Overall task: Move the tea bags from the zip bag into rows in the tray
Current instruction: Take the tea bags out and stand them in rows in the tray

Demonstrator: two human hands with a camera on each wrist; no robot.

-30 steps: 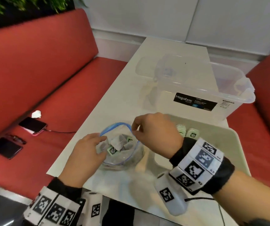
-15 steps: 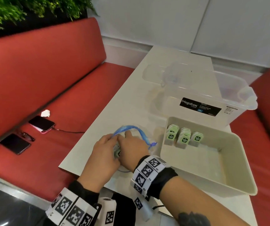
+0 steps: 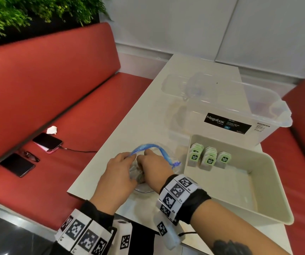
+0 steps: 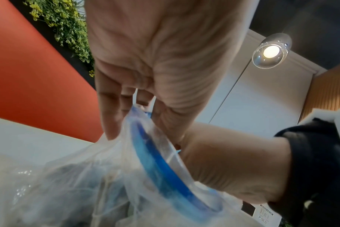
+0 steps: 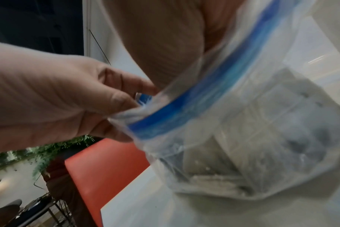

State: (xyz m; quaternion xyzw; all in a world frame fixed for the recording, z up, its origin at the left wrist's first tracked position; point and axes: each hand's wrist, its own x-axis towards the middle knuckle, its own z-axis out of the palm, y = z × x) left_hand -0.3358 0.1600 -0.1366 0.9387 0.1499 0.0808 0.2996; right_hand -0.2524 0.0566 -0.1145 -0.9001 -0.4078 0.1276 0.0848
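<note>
Red bench seat (image 3: 92,111) at left: two phones (image 3: 47,141) and glasses on it. On the counter (image 3: 148,111), left hand (image 3: 116,173) pinches the blue-zip rim of the zip bag (image 3: 159,153), thumb and fingers curled on the plastic. Right hand (image 3: 153,168) reaches into the bag mouth; fingers hidden, its hold cannot be told. Loose tea bags (image 5: 243,138) lie inside. Just right, the tray (image 3: 258,208) holds three short rows of tea bags at its far-left corner. Clear storage box (image 3: 221,115) behind.
</note>
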